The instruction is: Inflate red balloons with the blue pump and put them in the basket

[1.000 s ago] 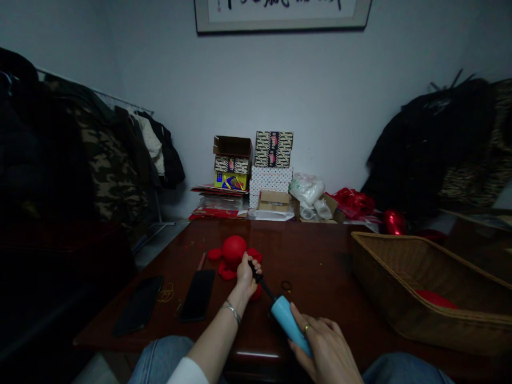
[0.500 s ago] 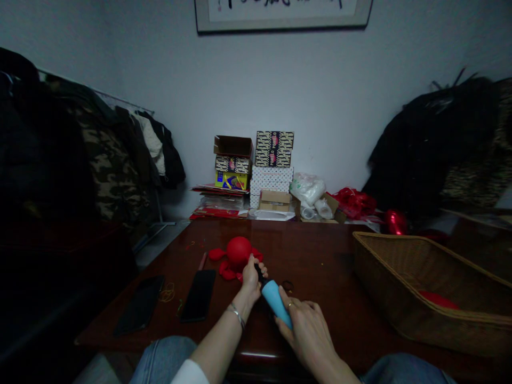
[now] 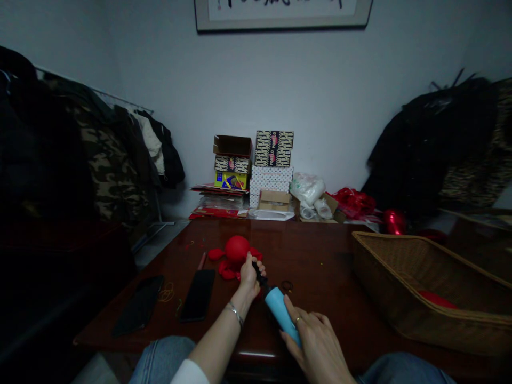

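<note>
Both angled inward | left hand [image 3: 248,274] clasps black shaft [image 3: 264,285] | right hand [image 3: 319,337] grips blue pump [image 3: 281,313]

The person's right grip [image 3: 316,338] is drawing back from the left grip [image 3: 248,274], and the blue barrel [image 3: 283,320] of the hand pump [image 3: 276,302] is sliding toward the person with it, baring more of the black shaft [image 3: 265,287] than half a second ago. Compared with a second ago, the barrel is sitting nearer the left grip, with less shaft showing. The left grip and the round red balloon [image 3: 237,248] are easing slightly leftward after drifting right.
</note>
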